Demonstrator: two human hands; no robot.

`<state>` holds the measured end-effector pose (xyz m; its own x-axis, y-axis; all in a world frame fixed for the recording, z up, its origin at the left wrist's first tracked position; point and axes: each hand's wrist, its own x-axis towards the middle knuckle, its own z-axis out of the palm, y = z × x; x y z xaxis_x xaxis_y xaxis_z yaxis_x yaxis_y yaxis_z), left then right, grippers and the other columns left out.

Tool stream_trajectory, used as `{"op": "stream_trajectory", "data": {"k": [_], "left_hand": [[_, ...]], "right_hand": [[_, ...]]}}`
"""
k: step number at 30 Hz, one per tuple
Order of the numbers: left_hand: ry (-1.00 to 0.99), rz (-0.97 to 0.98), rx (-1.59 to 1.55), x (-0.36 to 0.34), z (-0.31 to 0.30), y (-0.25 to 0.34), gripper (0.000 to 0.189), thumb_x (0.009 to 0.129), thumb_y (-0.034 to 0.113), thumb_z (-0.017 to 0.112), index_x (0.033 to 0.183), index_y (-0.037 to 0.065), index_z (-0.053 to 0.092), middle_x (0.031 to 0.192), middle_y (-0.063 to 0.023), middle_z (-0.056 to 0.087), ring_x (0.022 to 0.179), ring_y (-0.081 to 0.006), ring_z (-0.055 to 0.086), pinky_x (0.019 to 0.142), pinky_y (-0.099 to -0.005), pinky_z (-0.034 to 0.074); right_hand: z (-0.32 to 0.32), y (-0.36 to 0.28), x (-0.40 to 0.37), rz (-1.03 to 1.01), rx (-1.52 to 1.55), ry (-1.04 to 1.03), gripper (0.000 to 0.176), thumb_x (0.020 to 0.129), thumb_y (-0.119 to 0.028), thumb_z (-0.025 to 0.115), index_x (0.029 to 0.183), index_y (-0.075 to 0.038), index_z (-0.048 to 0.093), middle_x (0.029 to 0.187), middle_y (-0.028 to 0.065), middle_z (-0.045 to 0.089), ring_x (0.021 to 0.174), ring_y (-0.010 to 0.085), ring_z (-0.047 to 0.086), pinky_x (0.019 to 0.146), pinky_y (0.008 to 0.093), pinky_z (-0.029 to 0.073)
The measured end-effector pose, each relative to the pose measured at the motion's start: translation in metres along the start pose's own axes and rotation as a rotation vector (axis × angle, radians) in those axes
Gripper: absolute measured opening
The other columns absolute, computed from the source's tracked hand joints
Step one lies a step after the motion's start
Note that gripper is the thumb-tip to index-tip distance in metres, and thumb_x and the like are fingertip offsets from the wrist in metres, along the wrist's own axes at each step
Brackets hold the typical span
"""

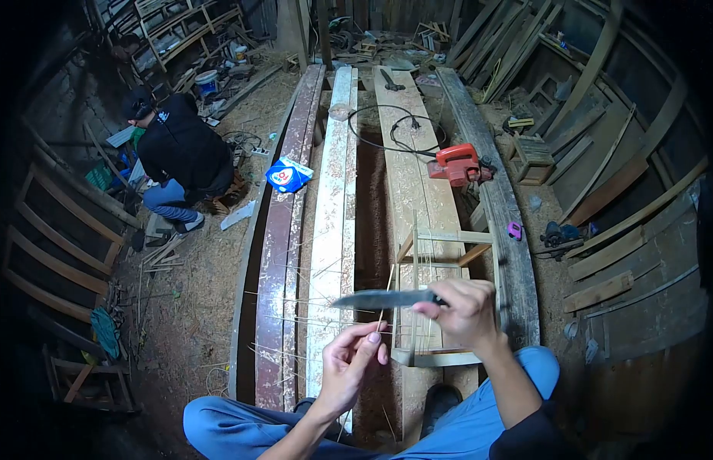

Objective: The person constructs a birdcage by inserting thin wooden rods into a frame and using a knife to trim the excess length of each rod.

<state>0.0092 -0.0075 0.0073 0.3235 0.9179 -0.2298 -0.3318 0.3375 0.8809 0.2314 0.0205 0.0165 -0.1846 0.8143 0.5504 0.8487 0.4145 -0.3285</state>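
My right hand (465,313) is wrapped round the handle of a knife (375,299), its broad dark blade pointing left. Below the blade, my left hand (350,368) pinches a thin wooden strip (392,277) between thumb and fingers. The strip stands nearly upright, and the blade overlaps it in this view. Just beyond my right hand, a small light-wood frame (456,236) rests on the planks. Several thin strips lie across the white plank (326,245) and the dark reddish plank (270,337) to the left.
A red power tool (457,165) with a black cable (355,132) lies farther along the boards. A blue-and-white packet (289,176) and a pink tape measure (514,231) are nearby. At left a person (184,146) crouches. Wooden stock (601,291) leans at right.
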Motion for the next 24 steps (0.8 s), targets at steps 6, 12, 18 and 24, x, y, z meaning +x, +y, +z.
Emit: {"op": "stream_trajectory", "data": {"k": [6, 12, 18, 24], "left_hand": [[-0.008, -0.069, -0.072, 0.001, -0.005, -0.003, 0.017, 0.101, 0.016, 0.056, 0.114, 0.005, 0.061, 0.074, -0.0025, 0.059, 0.055, -0.0042, 0.045, 0.048, -0.0201, 0.032], [-0.055, -0.103, -0.055, -0.011, -0.003, -0.006, 0.015, 0.102, 0.013, 0.054, 0.112, 0.003, 0.057, 0.081, 0.0004, 0.059, 0.067, -0.0048, 0.051, 0.057, -0.0193, 0.040], [-0.059, -0.115, 0.011, -0.008, -0.004, -0.002, 0.015, 0.102, 0.016, 0.056, 0.101, 0.001, 0.061, 0.080, 0.0015, 0.056, 0.064, -0.0048, 0.046, 0.054, -0.0205, 0.034], [-0.118, -0.039, -0.035, -0.003, 0.002, 0.002, 0.015, 0.103, 0.022, 0.054, 0.108, 0.007, 0.056, 0.073, 0.0036, 0.048, 0.057, -0.0020, 0.036, 0.049, -0.0206, 0.026]], "right_hand": [[-0.014, 0.005, 0.006, 0.111, 0.004, 0.179, 0.047, 0.090, -0.052, 0.063, 0.072, -0.009, 0.065, 0.057, 0.0024, 0.060, 0.047, 0.0179, 0.060, 0.045, 0.0315, 0.046], [0.011, -0.034, -0.008, -0.156, 0.164, -0.023, 0.051, 0.085, -0.052, 0.069, 0.063, -0.009, 0.055, 0.053, 0.0020, 0.053, 0.043, 0.0160, 0.055, 0.041, 0.0281, 0.039], [-0.002, -0.021, 0.001, -0.151, 0.093, -0.005, 0.051, 0.083, -0.052, 0.070, 0.061, -0.010, 0.053, 0.051, 0.0019, 0.050, 0.044, 0.0162, 0.055, 0.042, 0.0292, 0.038], [-0.016, 0.003, 0.006, 0.019, -0.029, 0.093, 0.051, 0.082, -0.053, 0.071, 0.063, -0.009, 0.053, 0.051, 0.0042, 0.051, 0.044, 0.0220, 0.056, 0.043, 0.0335, 0.041]]}}
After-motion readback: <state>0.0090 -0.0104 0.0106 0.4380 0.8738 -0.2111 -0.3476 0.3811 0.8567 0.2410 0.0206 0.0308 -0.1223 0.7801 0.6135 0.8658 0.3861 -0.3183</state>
